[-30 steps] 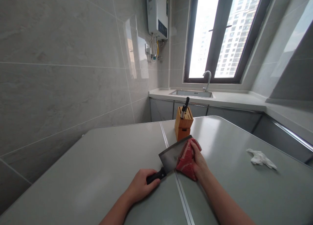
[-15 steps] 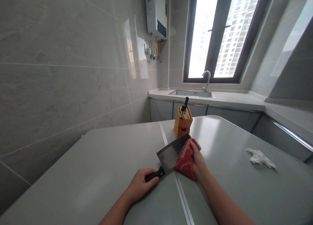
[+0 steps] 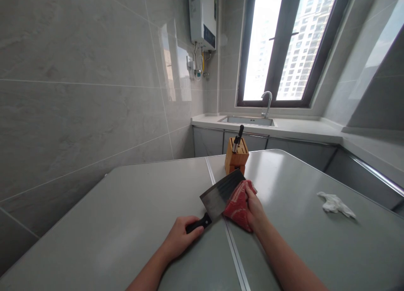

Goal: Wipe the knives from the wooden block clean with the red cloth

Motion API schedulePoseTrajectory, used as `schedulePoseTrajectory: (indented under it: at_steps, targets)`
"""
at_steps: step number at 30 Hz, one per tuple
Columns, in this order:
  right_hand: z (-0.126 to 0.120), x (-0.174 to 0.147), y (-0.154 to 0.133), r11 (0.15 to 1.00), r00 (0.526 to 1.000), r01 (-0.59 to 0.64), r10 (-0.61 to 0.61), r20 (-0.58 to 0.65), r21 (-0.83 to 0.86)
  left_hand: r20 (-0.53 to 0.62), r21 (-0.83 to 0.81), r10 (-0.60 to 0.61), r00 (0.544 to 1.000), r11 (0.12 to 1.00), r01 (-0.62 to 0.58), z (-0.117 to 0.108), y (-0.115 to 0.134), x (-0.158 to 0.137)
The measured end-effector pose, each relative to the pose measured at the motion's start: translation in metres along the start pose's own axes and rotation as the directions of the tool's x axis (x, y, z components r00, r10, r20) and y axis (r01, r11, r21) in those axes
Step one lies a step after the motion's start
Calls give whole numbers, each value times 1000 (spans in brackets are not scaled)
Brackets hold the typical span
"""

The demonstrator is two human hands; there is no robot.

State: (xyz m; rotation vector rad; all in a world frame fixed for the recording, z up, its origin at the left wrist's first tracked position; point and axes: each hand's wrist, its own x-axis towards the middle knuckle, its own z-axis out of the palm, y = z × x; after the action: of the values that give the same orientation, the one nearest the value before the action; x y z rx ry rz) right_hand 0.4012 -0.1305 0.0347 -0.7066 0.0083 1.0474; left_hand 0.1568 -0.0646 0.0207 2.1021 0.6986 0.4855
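Observation:
A cleaver (image 3: 217,198) with a broad grey blade and black handle is held above the table, its blade slanting up to the right. My left hand (image 3: 181,236) is closed round the handle. In my right hand (image 3: 255,206) is a red cloth (image 3: 237,209) with pale markings, bunched in the fingers. The cloth lies against the blade's right edge and covers part of it. Just beyond the blade stands a wooden knife block (image 3: 236,158), with one black-handled tool (image 3: 238,138) upright in a slot.
The pale table (image 3: 126,215) has a metal seam (image 3: 233,249) running lengthwise. A crumpled white tissue (image 3: 336,204) lies at the right. Behind the table, a counter (image 3: 303,126) holds a sink (image 3: 246,121) and a tap (image 3: 268,103). A water heater (image 3: 203,19) hangs on the wall.
Both hands, with the cleaver and the red cloth, have shifted slightly to the left. The blade's far end sits a little higher. The knife block and tissue have stayed put.

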Motion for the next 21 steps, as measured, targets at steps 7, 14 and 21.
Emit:
schedulePoseTrajectory:
  at_steps: [7,14,21]
  targets:
    - [-2,0,11,999,999,3,-1,40,-44,-3,-30,9,1000,1000,-9,0,0,0]
    - [2,-11,28,957,985,66,-18,169,-284,1,13,48,999,999,-48,-1,0,2]
    - [4,-23,31,763,920,268,-21,391,-589,22,-59,27,999,998,-26,0,-1,2]
